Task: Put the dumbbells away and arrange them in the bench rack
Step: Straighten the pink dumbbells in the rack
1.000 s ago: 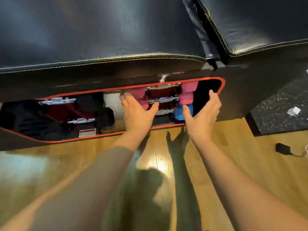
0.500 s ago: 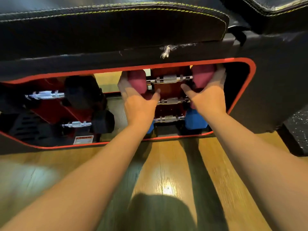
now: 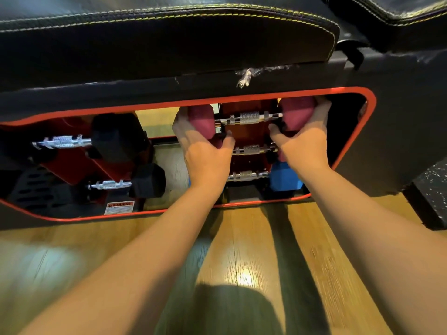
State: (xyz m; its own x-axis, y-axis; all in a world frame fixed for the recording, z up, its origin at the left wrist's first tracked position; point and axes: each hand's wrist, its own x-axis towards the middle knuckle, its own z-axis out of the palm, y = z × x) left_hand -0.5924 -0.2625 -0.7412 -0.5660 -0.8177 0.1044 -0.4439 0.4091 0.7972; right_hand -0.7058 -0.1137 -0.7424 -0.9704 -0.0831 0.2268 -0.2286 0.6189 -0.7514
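Observation:
The bench rack (image 3: 266, 94) is a red-rimmed opening in the black bench's side. A pink dumbbell (image 3: 296, 116) with a knurled steel handle sits at the top of its right section. My left hand (image 3: 205, 155) wraps that dumbbell's left pink head. My right hand (image 3: 303, 141) wraps its right pink head. Below it lies another steel handle, whose ends my hands hide. A blue dumbbell (image 3: 285, 180) rests at the bottom. Two black dumbbells (image 3: 116, 139) (image 3: 148, 181) sit on the red cradle in the left section.
The black padded seat (image 3: 169, 39) overhangs the rack opening. A warning sticker (image 3: 120, 207) sits low inside the left section. Wooden floor (image 3: 254, 250) spreads in front of the bench. A speckled black mat (image 3: 433, 189) borders the floor at the right.
The view has moved closer and lower toward the rack. Both hands went from the lower pink weights up to the ends of the top pink dumbbell and closed around them.

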